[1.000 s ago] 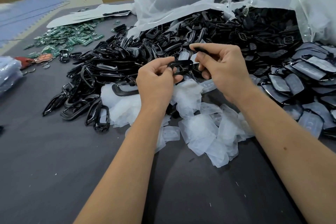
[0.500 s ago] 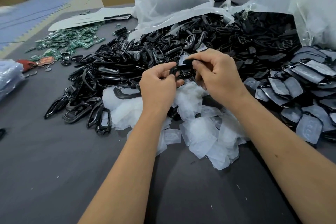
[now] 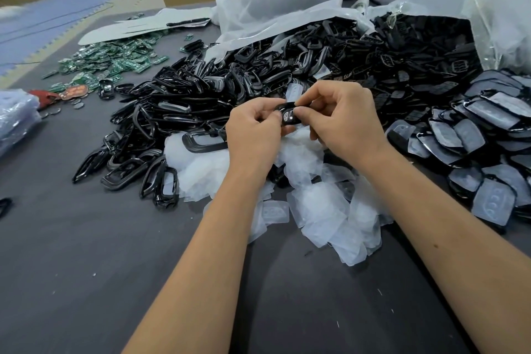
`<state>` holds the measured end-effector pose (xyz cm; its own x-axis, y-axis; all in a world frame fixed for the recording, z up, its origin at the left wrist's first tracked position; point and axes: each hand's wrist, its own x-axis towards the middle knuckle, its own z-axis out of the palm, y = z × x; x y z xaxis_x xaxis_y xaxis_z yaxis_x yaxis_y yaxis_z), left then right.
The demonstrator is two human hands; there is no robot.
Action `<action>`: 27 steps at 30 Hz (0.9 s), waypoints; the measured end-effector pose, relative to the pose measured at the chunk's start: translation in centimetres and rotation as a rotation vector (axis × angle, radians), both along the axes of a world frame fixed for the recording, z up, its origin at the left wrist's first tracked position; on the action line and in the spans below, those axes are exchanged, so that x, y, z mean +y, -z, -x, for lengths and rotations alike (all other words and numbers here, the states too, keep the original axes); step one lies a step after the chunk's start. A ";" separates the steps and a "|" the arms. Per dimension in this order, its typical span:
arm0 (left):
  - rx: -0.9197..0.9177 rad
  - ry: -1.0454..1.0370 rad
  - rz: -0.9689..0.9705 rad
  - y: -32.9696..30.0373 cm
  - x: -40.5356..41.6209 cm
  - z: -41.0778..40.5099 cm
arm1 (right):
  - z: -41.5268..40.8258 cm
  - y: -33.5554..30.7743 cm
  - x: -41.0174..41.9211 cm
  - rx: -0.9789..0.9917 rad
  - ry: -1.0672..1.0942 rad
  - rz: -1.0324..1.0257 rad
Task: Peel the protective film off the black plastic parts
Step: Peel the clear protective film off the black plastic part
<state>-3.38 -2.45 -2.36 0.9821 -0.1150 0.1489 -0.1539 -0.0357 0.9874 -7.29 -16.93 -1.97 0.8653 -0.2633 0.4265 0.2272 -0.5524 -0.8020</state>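
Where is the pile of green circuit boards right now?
In the head view, the green circuit boards lie far left on the grey table, left of the black parts heap.

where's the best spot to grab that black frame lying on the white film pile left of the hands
Take the black frame by its long lower bar, coming from above. It lies flat on the film pile, open middle facing up, so a finger can dip inside and the thumb pinch the outer edge. Its right end runs behind the left hand.
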 end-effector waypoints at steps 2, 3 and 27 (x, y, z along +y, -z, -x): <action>-0.029 -0.006 -0.029 0.0 0.0 0.1 | 0.1 -0.1 -0.1 0.031 0.011 0.002; -0.036 -0.004 -0.035 0.1 0.1 0.1 | 0.1 -0.1 -0.1 0.042 0.022 0.008; -0.089 0.192 0.132 -2.1 0.7 0.3 | 0.5 -2.0 -2.4 0.106 -0.252 -0.343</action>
<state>-3.64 -1.79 -0.27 0.9263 -0.2723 0.2603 -0.2324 0.1308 0.9638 -7.81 -19.36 0.02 0.9549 -0.1490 0.2568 0.2277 -0.1876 -0.9555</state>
